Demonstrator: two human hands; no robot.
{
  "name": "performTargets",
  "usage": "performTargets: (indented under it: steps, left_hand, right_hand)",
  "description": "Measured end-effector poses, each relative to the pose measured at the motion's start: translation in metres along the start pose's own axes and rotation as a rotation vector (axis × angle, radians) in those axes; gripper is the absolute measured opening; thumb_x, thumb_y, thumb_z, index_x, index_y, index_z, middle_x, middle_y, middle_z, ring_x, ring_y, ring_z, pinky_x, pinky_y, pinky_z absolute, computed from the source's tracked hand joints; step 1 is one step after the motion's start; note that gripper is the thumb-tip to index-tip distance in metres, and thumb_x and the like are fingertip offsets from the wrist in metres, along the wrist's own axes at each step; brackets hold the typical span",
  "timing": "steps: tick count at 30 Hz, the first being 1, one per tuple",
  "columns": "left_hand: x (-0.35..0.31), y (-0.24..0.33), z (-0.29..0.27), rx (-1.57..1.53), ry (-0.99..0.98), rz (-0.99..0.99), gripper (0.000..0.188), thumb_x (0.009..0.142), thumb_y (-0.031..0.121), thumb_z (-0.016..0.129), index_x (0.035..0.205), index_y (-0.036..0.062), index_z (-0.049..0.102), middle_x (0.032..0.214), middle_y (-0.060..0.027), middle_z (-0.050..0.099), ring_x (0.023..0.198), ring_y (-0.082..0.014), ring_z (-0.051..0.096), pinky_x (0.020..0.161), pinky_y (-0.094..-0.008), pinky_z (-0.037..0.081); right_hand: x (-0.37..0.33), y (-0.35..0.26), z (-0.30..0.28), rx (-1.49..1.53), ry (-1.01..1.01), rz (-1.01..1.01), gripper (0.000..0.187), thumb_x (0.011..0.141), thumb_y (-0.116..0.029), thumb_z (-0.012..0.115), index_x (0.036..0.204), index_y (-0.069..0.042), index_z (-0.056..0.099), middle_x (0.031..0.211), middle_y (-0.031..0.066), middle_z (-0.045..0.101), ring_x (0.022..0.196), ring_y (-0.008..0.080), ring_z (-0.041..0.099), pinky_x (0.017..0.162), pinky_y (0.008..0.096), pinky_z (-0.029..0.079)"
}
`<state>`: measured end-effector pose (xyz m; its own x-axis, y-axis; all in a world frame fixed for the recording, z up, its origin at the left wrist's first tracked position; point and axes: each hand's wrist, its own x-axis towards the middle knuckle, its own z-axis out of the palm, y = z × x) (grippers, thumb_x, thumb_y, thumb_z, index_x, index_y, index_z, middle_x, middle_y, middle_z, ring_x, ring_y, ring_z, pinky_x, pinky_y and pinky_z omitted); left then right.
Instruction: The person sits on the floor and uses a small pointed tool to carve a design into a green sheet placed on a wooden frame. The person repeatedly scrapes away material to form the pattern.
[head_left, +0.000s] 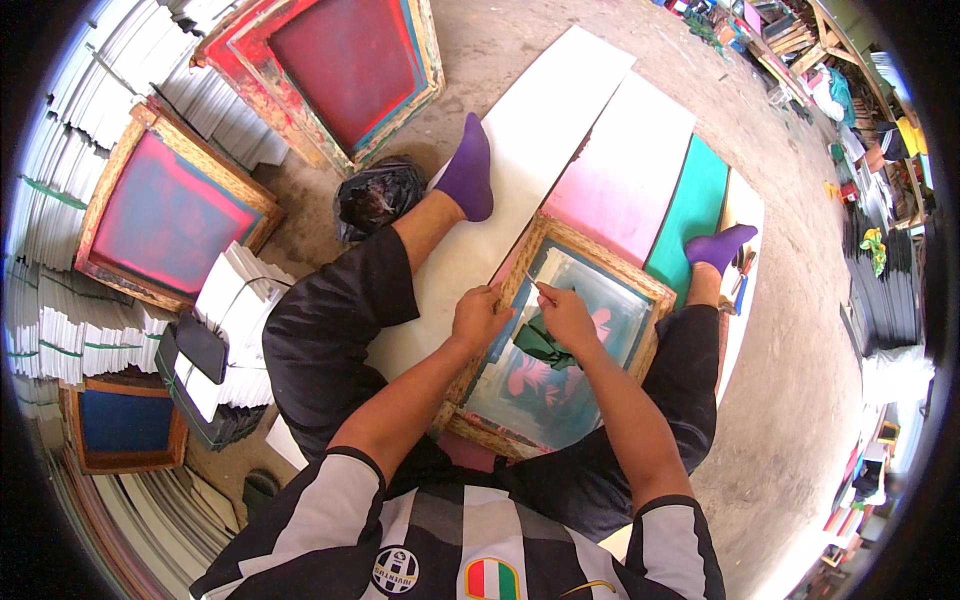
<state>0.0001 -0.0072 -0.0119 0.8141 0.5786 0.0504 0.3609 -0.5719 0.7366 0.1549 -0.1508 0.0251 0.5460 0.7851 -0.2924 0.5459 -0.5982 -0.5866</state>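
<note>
A wood-framed printing screen (615, 275) lies between my legs, its blue-grey mesh (610, 385) marked with pink leaf-like shapes. My left hand (482, 318) is closed at the frame's left bar, fingers bent over the wood. Over the mesh, my right hand (567, 318) pinches a thin, pale, pointed tool (531, 280), its tip directed toward the upper left of the frame. Whether it is a blade or a small brush is too small to tell. Dark green crumpled material (543, 345) sits under my right hand, partly hidden by it.
White (530, 110), pink (625, 170) and green boards (690, 210) lie beneath the screen and my feet. Other framed screens (165, 215) lean at the left beside stacked paper (50, 220). A black bag (378, 200) stands by my left foot; hand tools (740, 280) lie by my right.
</note>
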Motion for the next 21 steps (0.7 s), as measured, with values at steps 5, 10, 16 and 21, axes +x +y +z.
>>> performTargets:
  steps: [5, 10, 16, 21]
  left_hand:
    - [0.0, -0.003, -0.005, -0.028, -0.028, -0.039, 0.042, 0.077, 0.031, 0.084, 0.102, -0.0002, 0.075, 0.086, -0.019, 0.067, 0.079, -0.0368, 0.067, 0.073, -0.0456, 0.053]
    - [0.001, 0.002, -0.006, -0.045, -0.009, -0.023, 0.04, 0.077, 0.033, 0.084, 0.097, -0.0008, 0.075, 0.086, -0.0191, 0.066, 0.079, -0.0368, 0.068, 0.074, -0.0455, 0.054]
    - [0.002, 0.003, -0.012, -0.038, -0.067, -0.044, 0.056, 0.077, 0.035, 0.084, 0.12, 0.0006, 0.072, 0.085, -0.019, 0.066, 0.079, -0.0371, 0.067, 0.074, -0.0445, 0.054]
    - [0.001, -0.006, -0.008, -0.052, -0.102, -0.053, 0.063, 0.078, 0.036, 0.083, 0.128, 0.0017, 0.069, 0.087, -0.0197, 0.067, 0.081, -0.0361, 0.068, 0.075, -0.0438, 0.054]
  right_hand:
    - [-0.019, -0.01, 0.002, -0.205, 0.035, 0.023, 0.044, 0.105, -0.032, 0.049, 0.149, -0.028, 0.052, 0.091, 0.0227, 0.073, 0.085, 0.0466, 0.071, 0.074, 0.0585, 0.055]
    - [-0.015, 0.005, 0.016, 0.021, 0.113, 0.022, 0.04, 0.106, -0.033, 0.049, 0.144, -0.027, 0.058, 0.095, 0.023, 0.073, 0.086, 0.0472, 0.07, 0.075, 0.0583, 0.054]
    - [-0.003, 0.028, 0.037, 0.368, 0.243, -0.121, 0.04, 0.103, -0.032, 0.057, 0.139, -0.017, 0.065, 0.092, 0.0195, 0.074, 0.083, 0.0367, 0.072, 0.074, 0.0516, 0.055]
    - [-0.008, -0.007, 0.003, 0.34, 0.036, 0.188, 0.038, 0.103, -0.031, 0.059, 0.137, -0.016, 0.067, 0.085, 0.0152, 0.07, 0.075, 0.0281, 0.066, 0.068, 0.0452, 0.053]
